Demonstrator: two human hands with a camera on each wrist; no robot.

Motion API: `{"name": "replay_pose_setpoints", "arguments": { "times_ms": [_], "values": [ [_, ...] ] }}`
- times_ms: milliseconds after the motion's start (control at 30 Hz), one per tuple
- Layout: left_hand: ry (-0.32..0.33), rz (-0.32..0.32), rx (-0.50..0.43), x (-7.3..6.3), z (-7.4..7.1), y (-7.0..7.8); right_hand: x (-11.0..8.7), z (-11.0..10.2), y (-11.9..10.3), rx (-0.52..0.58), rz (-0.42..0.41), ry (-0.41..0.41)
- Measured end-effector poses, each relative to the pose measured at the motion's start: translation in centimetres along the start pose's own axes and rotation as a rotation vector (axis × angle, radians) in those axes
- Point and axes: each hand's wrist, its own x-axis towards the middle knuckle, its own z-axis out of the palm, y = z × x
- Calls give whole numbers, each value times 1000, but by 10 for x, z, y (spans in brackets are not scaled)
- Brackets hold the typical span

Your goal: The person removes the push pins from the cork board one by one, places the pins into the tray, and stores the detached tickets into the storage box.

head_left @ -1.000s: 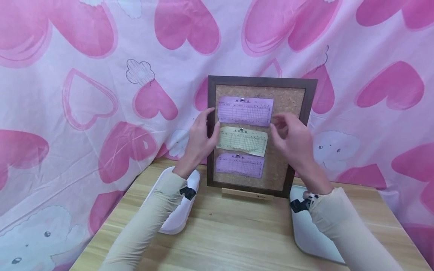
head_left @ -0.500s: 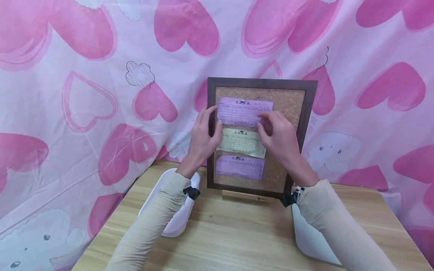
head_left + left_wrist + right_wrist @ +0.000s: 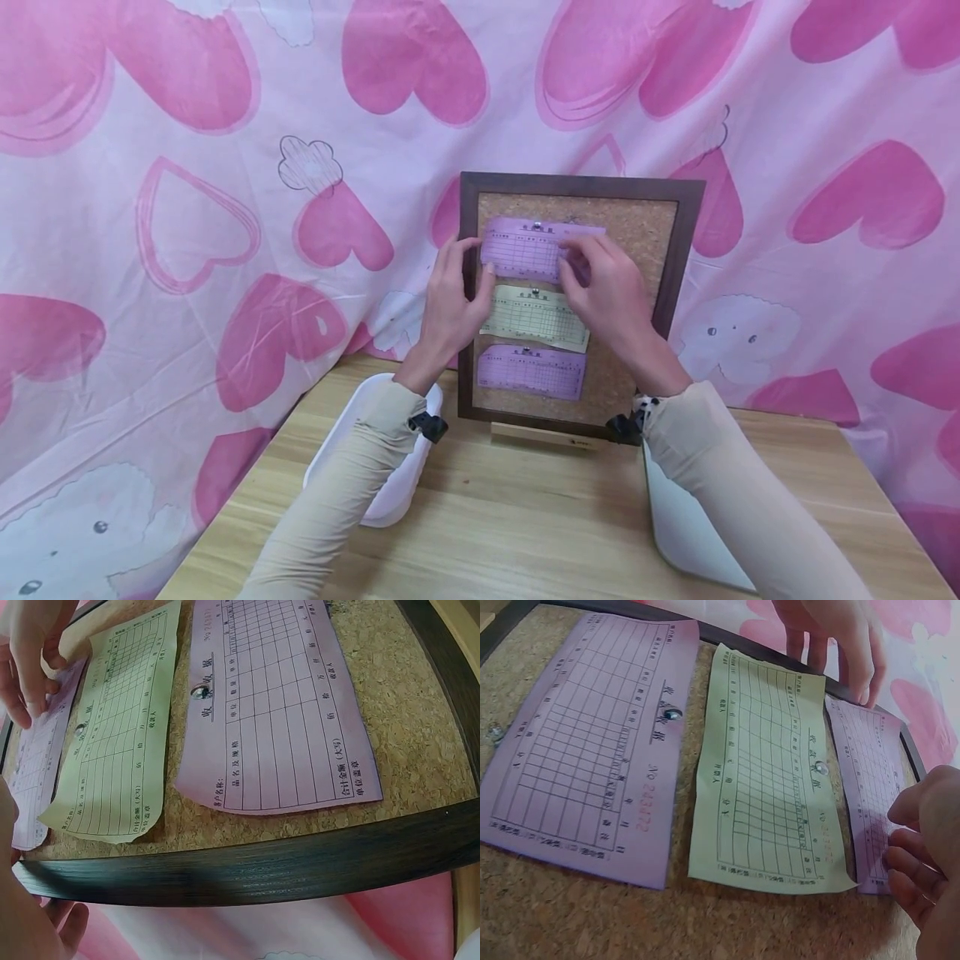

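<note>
A dark-framed corkboard stands upright, with a purple receipt slip, a pale green slip and another purple slip pinned in a column. One clear pushpin holds the lowest slip near its top edge. My left hand grips the board's left side, some fingers behind the frame and the thumb in front beside the top slip. With bent, loose fingers, my right hand touches the right part of the top slip, covering its lower right corner.
A white tray lies under my left forearm, and a pale, round-cornered tray under my right. The board stands in a wooden base on the wood-grain table. A pink heart-print cloth hangs behind.
My right hand has moved left from the top slip's right edge onto its face. My left hand stays at the frame with hardly any movement.
</note>
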Motion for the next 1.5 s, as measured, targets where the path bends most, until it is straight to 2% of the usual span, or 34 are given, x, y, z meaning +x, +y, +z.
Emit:
{"name": "replay_pose_setpoints", "arguments": {
  "times_ms": [400,600,867,1033,1500],
  "values": [
    [25,-27,-8,0,2,1,21,8,-6,-101,-43,37],
    [40,-35,7,-1,3,0,27,10,-7,-98,-46,35],
    [32,-79,24,-4,4,2,36,12,-11,-123,-33,25],
    [27,-93,42,-6,6,4,40,14,-14,-134,-29,48],
    [45,-83,55,-3,8,5,43,21,-21,-146,-28,110]
  ]
}}
